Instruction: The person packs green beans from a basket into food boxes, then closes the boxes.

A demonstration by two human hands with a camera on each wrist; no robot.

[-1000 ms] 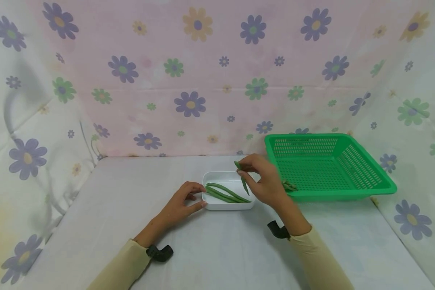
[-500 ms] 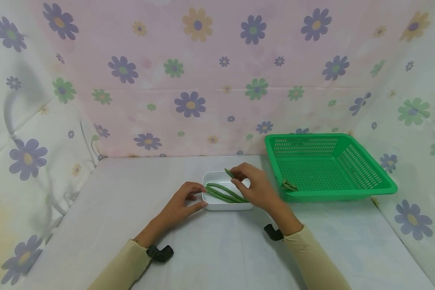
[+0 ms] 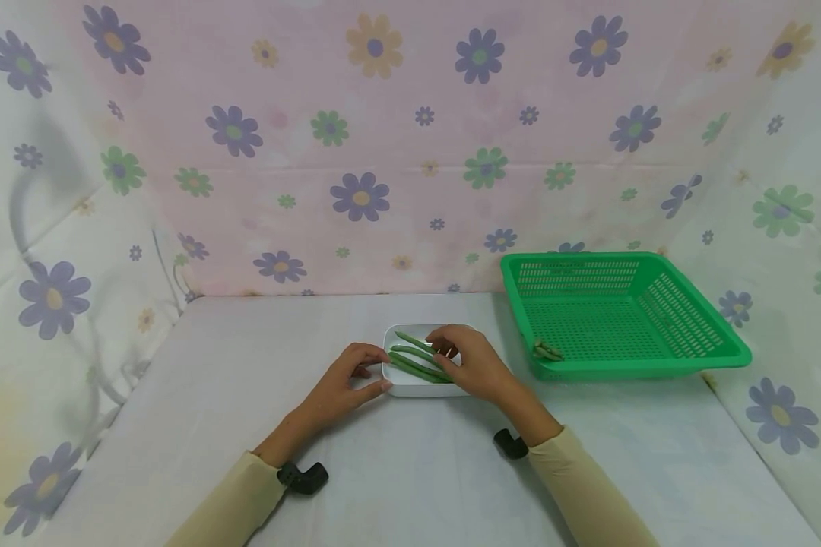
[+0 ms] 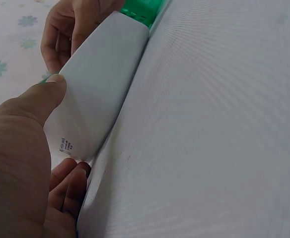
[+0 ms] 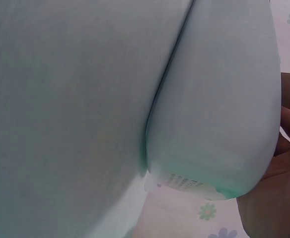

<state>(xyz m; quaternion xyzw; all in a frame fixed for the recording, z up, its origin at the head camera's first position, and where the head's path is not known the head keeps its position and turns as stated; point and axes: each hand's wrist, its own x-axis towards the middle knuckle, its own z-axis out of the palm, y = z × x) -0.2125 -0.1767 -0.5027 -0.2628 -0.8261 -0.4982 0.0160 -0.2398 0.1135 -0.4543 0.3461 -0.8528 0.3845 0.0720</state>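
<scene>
A white rectangular dish (image 3: 423,391) stands mid-table with several long green beans (image 3: 413,368) lying in it. My left hand (image 3: 338,387) holds the dish at its left end. In the left wrist view the thumb (image 4: 53,87) presses the dish's rim, with curled fingers (image 4: 74,191) at the end wall. Over the dish's right side, my right hand (image 3: 477,366) pinches another green bean (image 3: 412,339), low inside the dish. Its right end is hidden by the fingers. The right wrist view shows the dish's outer wall (image 5: 214,109) and part of the right hand (image 5: 274,193).
A green slotted plastic basket (image 3: 646,370) stands to the right of the dish. A small bunch of pale green beans (image 3: 547,350) lies in its front left corner. A flowered cloth (image 3: 410,258) hangs behind the white-covered table (image 3: 280,334).
My right hand has moved left and down with the bean, bringing it from upright above the dish to lying nearly flat inside it. The left hand keeps its hold on the dish.
</scene>
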